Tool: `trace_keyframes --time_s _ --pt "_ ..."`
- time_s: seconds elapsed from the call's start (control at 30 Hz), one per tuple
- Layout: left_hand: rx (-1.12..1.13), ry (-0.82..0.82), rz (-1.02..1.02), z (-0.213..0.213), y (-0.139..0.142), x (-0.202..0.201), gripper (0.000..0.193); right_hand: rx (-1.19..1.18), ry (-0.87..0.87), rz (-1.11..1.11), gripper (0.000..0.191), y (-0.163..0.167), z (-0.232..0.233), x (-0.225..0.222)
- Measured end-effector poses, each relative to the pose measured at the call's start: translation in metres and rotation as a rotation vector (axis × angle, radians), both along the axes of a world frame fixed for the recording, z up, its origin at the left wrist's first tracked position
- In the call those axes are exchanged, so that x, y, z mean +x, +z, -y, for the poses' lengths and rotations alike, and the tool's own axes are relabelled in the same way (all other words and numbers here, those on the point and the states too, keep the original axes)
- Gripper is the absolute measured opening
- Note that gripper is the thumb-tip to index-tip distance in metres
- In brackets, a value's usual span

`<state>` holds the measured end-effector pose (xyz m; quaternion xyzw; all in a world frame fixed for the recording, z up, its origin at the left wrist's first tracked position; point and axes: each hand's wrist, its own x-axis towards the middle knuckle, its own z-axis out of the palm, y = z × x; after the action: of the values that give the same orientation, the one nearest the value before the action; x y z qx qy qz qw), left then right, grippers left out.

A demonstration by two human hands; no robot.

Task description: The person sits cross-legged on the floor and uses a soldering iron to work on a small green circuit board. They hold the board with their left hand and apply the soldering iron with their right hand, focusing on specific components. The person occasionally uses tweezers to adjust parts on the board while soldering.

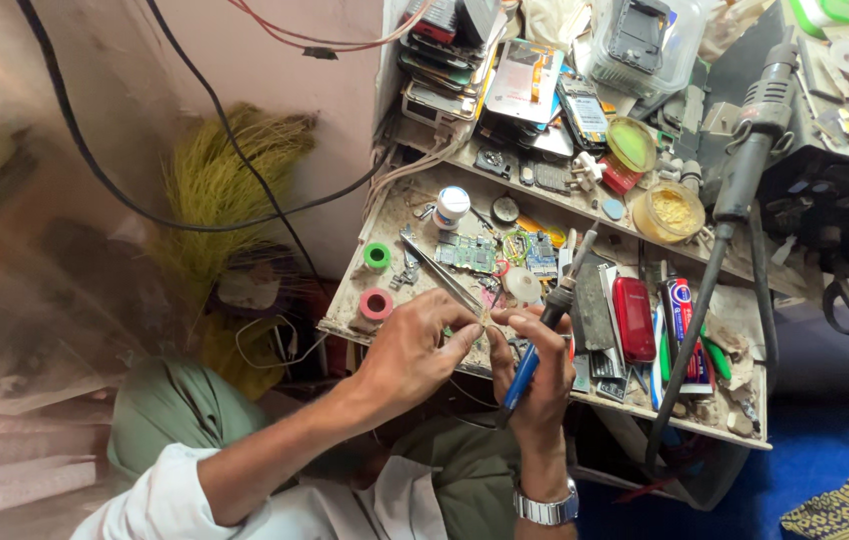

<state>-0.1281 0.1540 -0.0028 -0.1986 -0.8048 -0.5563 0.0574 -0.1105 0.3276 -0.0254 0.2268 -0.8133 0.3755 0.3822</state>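
Your left hand has its fingers pinched together on a small part, too small to tell what it is, held just above the cluttered table. Your right hand is clamped around the soldering iron, touching the left. The iron's long axis slants up and right, tip away from the part.

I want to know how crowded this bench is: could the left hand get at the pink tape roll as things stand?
Probably yes. The pink tape roll lies in the open at the tray's near left corner, just beside the left hand, with nothing between them; but that hand's fingertips are pinching a small part.
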Motion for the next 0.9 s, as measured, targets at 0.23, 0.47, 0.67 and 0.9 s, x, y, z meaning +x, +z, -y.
trace_keyframes --time_s 0.23,0.47,0.67,0.9 --pt "0.112 0.072 0.167 -0.008 -0.018 -0.003 0.019 0.011 0.050 0.035 0.040 -0.001 0.000 -0.003" --pt "0.165 0.068 0.170 -0.007 -0.029 0.000 0.021 0.015 0.071 0.059 0.042 -0.001 -0.002 -0.003" --pt "0.096 0.071 0.129 -0.002 -0.027 -0.003 0.020 0.032 0.098 0.063 0.044 -0.002 -0.002 -0.004" --pt "0.160 0.143 0.227 -0.007 -0.021 -0.001 0.019 -0.019 0.030 0.097 0.044 -0.003 -0.001 -0.002"
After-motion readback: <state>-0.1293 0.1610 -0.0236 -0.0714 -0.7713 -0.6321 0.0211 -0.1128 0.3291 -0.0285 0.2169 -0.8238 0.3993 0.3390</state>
